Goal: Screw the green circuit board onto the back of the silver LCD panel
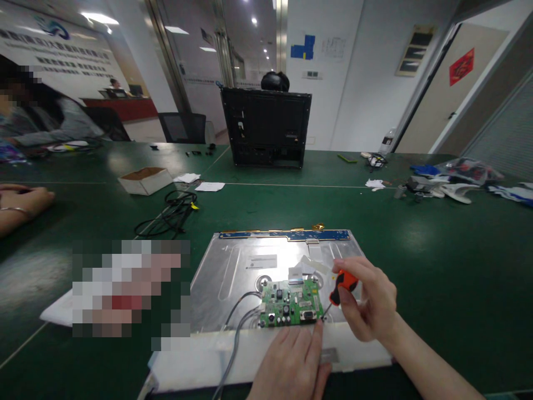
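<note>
The right hand [370, 300] grips a screwdriver [346, 281] slanting down-left toward the circuit board's [291, 301] near-right corner, beside the flat, outstretched left hand [288, 361].

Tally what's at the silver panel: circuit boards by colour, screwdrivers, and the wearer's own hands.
Green circuit board: 1
Blue strip-shaped circuit board: 1
Orange-and-black screwdriver: 1
Wearer's hands: 2 (left hand, right hand)
Total: 5

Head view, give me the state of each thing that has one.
Green board: wires attached
Metal panel: lying flat
Screwdriver: tilted, tip near board's corner
Right hand: gripping screwdriver
Left hand: open, at board's edge
Box: open-topped
Black cable: loosely coiled
Black casing: upright
</note>
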The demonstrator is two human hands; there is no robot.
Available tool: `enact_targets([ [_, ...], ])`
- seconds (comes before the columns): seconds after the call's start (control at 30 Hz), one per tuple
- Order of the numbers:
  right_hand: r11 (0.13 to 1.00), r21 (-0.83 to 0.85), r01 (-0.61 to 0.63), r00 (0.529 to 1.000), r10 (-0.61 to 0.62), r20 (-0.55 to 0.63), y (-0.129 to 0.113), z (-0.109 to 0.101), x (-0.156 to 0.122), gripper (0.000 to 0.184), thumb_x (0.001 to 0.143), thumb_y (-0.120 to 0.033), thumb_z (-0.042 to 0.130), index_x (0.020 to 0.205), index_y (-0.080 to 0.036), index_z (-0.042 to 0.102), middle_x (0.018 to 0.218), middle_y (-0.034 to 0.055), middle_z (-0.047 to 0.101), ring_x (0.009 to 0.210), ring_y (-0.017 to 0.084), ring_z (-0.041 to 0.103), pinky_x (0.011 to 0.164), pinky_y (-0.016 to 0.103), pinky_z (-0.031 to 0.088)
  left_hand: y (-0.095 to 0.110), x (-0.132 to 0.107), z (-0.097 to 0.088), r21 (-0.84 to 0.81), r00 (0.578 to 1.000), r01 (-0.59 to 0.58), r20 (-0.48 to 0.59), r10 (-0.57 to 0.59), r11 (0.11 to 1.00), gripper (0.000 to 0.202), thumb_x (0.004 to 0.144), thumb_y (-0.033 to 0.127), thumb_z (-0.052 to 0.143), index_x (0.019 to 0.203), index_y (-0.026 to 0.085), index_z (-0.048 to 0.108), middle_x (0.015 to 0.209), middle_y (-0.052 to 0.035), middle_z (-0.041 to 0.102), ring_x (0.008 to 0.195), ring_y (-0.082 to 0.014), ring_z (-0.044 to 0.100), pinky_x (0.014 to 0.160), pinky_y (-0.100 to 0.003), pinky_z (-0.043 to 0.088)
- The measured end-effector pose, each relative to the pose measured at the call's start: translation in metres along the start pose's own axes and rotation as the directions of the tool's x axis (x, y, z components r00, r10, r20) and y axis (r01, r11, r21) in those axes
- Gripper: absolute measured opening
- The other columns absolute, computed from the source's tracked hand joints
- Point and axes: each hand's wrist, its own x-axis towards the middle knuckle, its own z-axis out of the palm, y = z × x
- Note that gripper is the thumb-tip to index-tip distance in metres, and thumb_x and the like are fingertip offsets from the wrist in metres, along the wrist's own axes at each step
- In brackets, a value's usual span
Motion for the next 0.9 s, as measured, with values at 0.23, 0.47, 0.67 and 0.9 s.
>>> enact_targets([
  [0.23, 0.997, -0.069, 0.035, 0.998, -0.039, -0.047, -0.001, 0.001, 0.005, 0.036, 0.079, -0.011, 0.056, 0.114, -0.015, 0.053, 0.075, 0.0013, 0.062, 0.061, 0.015, 0.061, 0.048, 0.026, 0.049, 0.0, 0.0, 0.002, 0.003, 1.0, -0.008, 0.023, 0.008, 1.0, 0.037, 0.1, 0.024, 0.025, 0.117, 0.004, 0.051, 0.075, -0.0109, 0.066, 0.065, -0.0228, 0.063, 0.057, -0.034, 0.053],
  [0.47, 0.997, -0.047, 0.057, 0.998, -0.059, -0.024, -0.005, 0.001, 0.013, 0.032, 0.081, -0.013, 0.058, 0.113, -0.016, 0.052, 0.059, -0.0046, 0.055, 0.049, 0.013, 0.054, 0.041, 0.023, 0.043, -0.001, -0.002, 0.003, 0.005, 1.0, 0.002, 0.02, -0.002, 1.0, 0.034, 0.098, 0.024, 0.03, 0.118, 0.007, 0.051, 0.077, -0.0097, 0.066, 0.071, -0.0222, 0.064, 0.063, -0.033, 0.054],
  [0.67, 0.999, 0.026, 0.046, 0.999, -0.045, -0.004, -0.003, 0.0, 0.008, 0.039, 0.082, -0.015, 0.045, 0.12, -0.013, 0.052, 0.076, 0.0044, 0.064, 0.065, 0.018, 0.063, 0.049, 0.028, 0.049, 0.001, -0.002, 0.002, 0.008, 1.0, 0.004, 0.012, -0.004, 1.0, 0.035, 0.1, 0.025, 0.028, 0.117, 0.006, 0.052, 0.077, -0.01, 0.066, 0.068, -0.0218, 0.064, 0.062, -0.032, 0.053],
  [0.9, 0.999, -0.042, 0.021, 1.0, -0.022, -0.005, -0.004, -0.001, 0.005, 0.04, 0.081, -0.014, 0.046, 0.12, -0.013, 0.053, 0.08, 0.005, 0.065, 0.065, 0.016, 0.063, 0.05, 0.027, 0.05, 0.0, -0.001, 0.001, 0.003, 1.0, -0.006, 0.016, 0.006, 1.0, 0.037, 0.1, 0.024, 0.025, 0.118, 0.004, 0.052, 0.079, -0.0113, 0.066, 0.07, -0.0227, 0.064, 0.063, -0.034, 0.054],
])
